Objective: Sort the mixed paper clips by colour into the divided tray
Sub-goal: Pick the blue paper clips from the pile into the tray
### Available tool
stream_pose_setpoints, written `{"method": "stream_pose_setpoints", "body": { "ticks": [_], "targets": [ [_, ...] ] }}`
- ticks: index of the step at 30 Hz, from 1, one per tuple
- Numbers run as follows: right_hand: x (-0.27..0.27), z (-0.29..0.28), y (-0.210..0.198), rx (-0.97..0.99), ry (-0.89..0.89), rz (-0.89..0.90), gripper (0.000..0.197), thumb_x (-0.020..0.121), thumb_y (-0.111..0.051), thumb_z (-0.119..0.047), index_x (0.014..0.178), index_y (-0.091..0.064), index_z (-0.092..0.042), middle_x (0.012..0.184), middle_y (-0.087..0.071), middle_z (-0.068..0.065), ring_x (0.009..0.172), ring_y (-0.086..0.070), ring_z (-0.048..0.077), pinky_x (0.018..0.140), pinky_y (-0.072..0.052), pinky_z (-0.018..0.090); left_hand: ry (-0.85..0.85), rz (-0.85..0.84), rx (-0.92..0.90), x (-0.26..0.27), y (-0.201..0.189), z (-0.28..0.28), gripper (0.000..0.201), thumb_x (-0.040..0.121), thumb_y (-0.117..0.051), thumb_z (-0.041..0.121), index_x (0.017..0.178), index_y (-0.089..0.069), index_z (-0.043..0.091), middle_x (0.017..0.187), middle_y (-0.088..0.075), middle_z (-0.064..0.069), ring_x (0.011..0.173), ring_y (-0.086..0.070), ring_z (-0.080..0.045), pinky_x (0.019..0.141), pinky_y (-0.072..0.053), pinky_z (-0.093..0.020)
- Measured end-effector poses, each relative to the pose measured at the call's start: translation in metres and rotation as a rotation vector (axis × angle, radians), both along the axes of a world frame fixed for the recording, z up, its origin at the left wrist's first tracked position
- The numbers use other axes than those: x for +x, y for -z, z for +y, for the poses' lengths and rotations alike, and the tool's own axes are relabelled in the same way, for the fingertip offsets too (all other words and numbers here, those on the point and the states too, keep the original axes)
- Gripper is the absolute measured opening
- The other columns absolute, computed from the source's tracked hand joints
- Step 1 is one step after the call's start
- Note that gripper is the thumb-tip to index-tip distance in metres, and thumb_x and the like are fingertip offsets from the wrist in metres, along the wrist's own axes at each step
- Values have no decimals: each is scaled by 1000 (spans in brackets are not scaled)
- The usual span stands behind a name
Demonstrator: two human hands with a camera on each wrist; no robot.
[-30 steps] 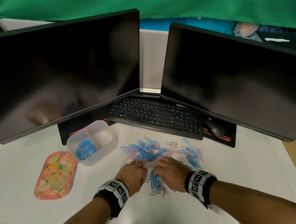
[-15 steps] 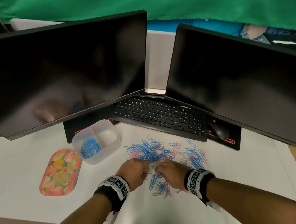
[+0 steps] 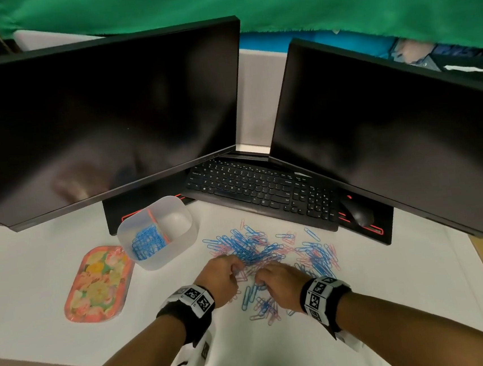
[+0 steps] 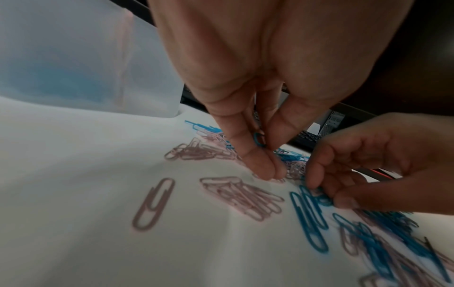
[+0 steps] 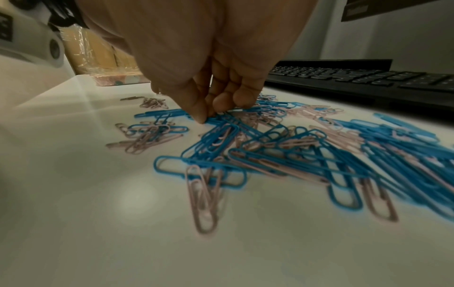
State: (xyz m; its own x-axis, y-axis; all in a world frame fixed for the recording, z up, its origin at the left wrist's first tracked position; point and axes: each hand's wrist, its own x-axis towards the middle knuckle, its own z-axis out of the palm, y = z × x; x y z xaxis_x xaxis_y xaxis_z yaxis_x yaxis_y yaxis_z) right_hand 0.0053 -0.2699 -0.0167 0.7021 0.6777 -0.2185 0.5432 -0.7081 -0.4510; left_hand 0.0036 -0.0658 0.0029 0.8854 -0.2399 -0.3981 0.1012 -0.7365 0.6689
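Lying loose on the bench (image 3: 53, 289) in a mixed spread, the blue and pink clips (image 3: 258, 249) sit just right of the tray (image 3: 186, 238), near enough for short carries. The tray's left half already has blue clips (image 3: 148, 242); the right half looks bare, so pink seems not yet begun. The left hand (image 3: 221, 279) has its grip narrow, thumb and fingers pinching a blue clip (image 4: 258, 138), probably gathering several before one trip. The right hand (image 3: 279, 282) pinches down onto blue clips in the pile; whether it has one held, I cannot tell. Behind stand the keyboard (image 3: 264, 186) and monitors (image 3: 95, 114).
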Motion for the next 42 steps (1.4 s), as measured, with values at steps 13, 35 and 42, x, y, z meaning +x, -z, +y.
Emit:
{"method": "stream_pose_setpoints", "body": {
  "ticks": [13,35,42],
  "targets": [
    [3,-4,-12,170,340,199,31,97,-38,-10,121,-55,-19,108,-49,-11,97,-48,3,87,-40,15,170,-11,279,-14,8,-18,25,87,-54,34,104,-56,15,104,-63,-4,94,-60,-22,80,-50,-32],
    [3,14,-12,-22,138,-15,33,84,-48,2,111,-60,-13,106,-63,7,101,-54,23,85,-42,29,9,-18,71,-10,10,-3,15,84,-53,15,90,-61,26,96,-68,-1,85,-62,-19,73,-46,-21],
    [9,17,-15,-91,98,34,30,84,-47,2,109,-57,-11,107,-59,10,96,-55,24,83,-47,32,-164,202,-155,-5,9,2,23,93,-43,14,89,-61,29,90,-62,3,75,-56,-12,62,-44,-20]
  ]
}}
